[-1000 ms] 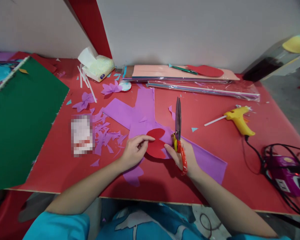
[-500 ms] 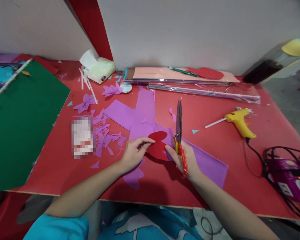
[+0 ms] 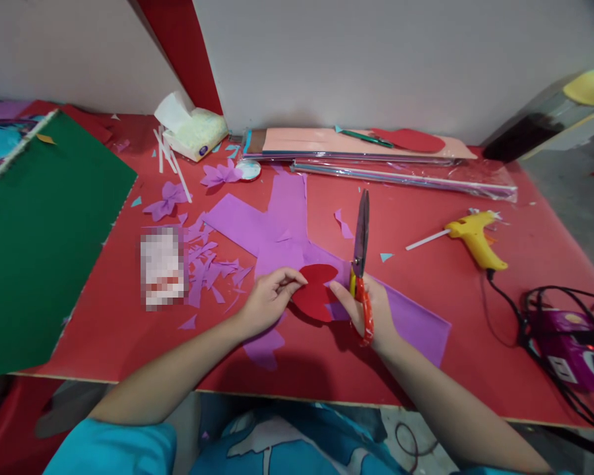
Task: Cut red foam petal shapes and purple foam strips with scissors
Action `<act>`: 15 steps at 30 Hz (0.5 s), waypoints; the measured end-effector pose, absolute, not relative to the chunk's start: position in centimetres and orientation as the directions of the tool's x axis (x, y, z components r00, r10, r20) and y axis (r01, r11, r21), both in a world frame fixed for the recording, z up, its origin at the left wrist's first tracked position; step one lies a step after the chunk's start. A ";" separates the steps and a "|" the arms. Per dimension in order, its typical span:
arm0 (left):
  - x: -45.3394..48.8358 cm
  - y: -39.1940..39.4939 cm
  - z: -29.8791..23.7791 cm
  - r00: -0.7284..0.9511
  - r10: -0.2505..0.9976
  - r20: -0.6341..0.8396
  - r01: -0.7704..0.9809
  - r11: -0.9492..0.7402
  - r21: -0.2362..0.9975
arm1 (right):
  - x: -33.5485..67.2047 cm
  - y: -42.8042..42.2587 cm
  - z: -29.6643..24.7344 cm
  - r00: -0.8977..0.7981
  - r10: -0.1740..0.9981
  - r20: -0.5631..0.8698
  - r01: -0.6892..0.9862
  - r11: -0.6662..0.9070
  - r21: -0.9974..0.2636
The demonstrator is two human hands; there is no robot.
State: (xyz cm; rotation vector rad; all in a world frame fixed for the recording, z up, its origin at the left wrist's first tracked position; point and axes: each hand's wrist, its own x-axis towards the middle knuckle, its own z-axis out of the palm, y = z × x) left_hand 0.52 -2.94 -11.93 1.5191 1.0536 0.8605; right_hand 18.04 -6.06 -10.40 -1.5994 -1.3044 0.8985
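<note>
A red paper cutout (image 3: 315, 294) with rounded lobes hangs over the purple sheets in the middle of the table. My left hand (image 3: 273, 298) pinches its left edge between thumb and fingers. Red-handled scissors (image 3: 361, 264) stand blades up in my right hand (image 3: 371, 310), their blades nearly closed. The right thumb lies along the cutout's right edge; whether it presses on the paper I cannot tell. Beneath both hands, purple paper strips (image 3: 284, 227) overlap, with a purple petal-shaped piece (image 3: 264, 346) near my left wrist.
Purple scraps (image 3: 210, 270) lie left of the hands, near purple paper flowers (image 3: 167, 200). A green board (image 3: 39, 244) covers the left side. A yellow glue gun (image 3: 478, 241) and a purple device with black cable (image 3: 569, 343) sit right. Packed sheets (image 3: 317, 142) and a tissue pack (image 3: 195, 132) line the back.
The red cutout has turned slightly, its lobes now closer together in view. The scissors in my right hand tip a little to the right. My left hand keeps its pinch.
</note>
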 end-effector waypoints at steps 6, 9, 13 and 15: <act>0.6 -3.0 -11.7 0.432 0.901 -0.042 0.274 -0.087 0.958 | 18.0 -6.0 -10.0 0.216 0.975 -0.052 0.360 -0.129 -0.924; 0.6 -3.0 -11.6 0.442 0.896 -0.044 0.289 -0.096 0.953 | 17.9 -6.0 -9.8 0.230 0.971 -0.066 0.346 -0.145 -0.927; 0.5 -3.0 -11.5 0.457 0.889 -0.034 0.279 -0.107 0.954 | 17.9 -6.0 -9.8 0.243 0.969 -0.044 0.360 -0.132 -0.924; 0.5 -3.0 -11.5 0.472 0.881 -0.025 0.282 -0.123 0.952 | 17.8 -6.0 -9.7 0.245 0.969 -0.033 0.370 -0.124 -0.921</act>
